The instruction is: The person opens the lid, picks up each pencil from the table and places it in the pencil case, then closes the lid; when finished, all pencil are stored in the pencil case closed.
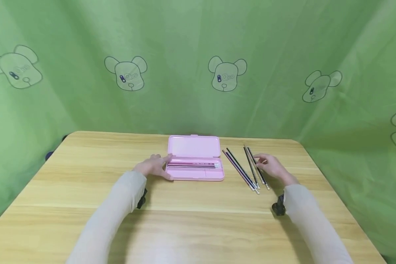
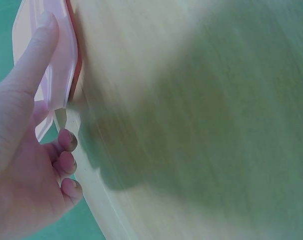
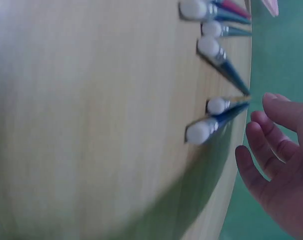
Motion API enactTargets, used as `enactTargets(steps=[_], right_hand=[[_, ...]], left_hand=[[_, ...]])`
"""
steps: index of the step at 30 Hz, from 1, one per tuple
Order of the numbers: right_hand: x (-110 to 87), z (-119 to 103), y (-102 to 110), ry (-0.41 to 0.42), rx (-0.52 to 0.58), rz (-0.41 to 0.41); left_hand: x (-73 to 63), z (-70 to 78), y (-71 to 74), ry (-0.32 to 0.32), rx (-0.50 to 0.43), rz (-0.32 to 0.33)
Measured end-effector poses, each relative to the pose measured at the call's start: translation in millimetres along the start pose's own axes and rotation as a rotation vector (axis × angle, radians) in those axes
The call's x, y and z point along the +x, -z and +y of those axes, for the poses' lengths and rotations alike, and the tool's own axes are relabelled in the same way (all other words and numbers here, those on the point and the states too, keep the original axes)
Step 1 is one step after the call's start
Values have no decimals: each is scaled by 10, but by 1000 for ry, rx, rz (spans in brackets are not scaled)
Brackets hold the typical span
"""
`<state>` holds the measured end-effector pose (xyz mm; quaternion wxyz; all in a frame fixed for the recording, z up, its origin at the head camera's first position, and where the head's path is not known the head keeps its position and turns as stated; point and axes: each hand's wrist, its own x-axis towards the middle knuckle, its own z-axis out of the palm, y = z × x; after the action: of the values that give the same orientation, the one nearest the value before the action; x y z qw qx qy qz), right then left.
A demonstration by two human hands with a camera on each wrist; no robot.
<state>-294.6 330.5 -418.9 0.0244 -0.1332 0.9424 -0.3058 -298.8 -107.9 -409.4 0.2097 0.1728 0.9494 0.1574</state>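
Note:
A pink pencil case (image 1: 214, 175) lies open on the table with several pencils (image 1: 191, 165) in its lower tray. My left hand (image 1: 154, 166) holds the case's left end, thumb along the front corner and index finger at the hinge side. The left wrist view shows the thumb lying over the case's edge (image 2: 66, 65), the other fingers loosely bent beside it. Right of the case, several dark-barrelled pencils (image 1: 239, 168) with white eraser ends are spread on the table. Beside the rightmost pencil (image 1: 258, 167) is my right hand (image 1: 271, 167), its fingers parted and lightly bent around nothing.
The wooden table (image 1: 198, 223) ends just behind the pencil case. A green curtain (image 1: 178, 106) with printed bear heads hangs along the back and sides. Dark wrist cameras (image 1: 278, 206) sit below both sleeves, close over the tabletop.

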Motion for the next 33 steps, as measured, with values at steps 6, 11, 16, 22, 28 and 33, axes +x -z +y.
enactTargets(steps=[6, 11, 16, 22, 28, 33], right_hand=[[-26, 62, 24, -52, 19, -50], [-22, 96, 6, -36, -41, -70], [-9, 99, 0, -45, -69, -79], [0, 82, 24, -62, -106, -83], [-8, 121, 33, -87, -177, -69], [-4, 137, 28, -74, -192, -59]], left_hand=[[16, -16, 3, -7, 7, 2], [20, -18, 1, -4, 1, -8], [17, -22, -4, -2, 0, -11], [9, -17, 0, 2, -2, -7], [6, -10, -2, -7, 5, -17], [-7, 1, 10, 1, 7, -20]])
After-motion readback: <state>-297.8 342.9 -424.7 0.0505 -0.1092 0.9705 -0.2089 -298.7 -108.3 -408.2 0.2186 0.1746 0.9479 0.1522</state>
